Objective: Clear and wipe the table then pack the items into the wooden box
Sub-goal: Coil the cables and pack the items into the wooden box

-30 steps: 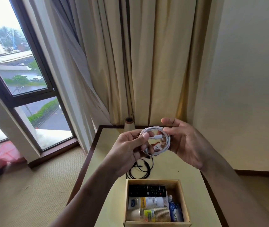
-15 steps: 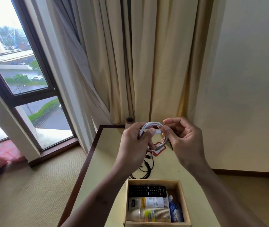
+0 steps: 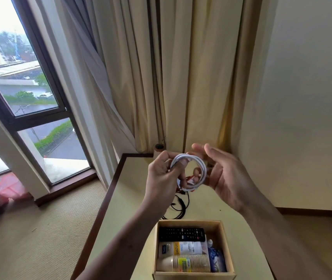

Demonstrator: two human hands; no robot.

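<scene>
Right hand [image 3: 227, 178] has opened, fingers spread; left hand [image 3: 161, 178] pinches coiled white cable [image 3: 202, 166]; black cable [image 3: 181, 205] lies outside wooden box [image 3: 189, 223].

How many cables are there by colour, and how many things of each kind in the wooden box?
White cable: 1, in the left hand
Black cable: 1, on the table
Remote control: 1
Tube: 1
Stack of paper cups: 1
Blue pouch: 1
Total: 6
</scene>
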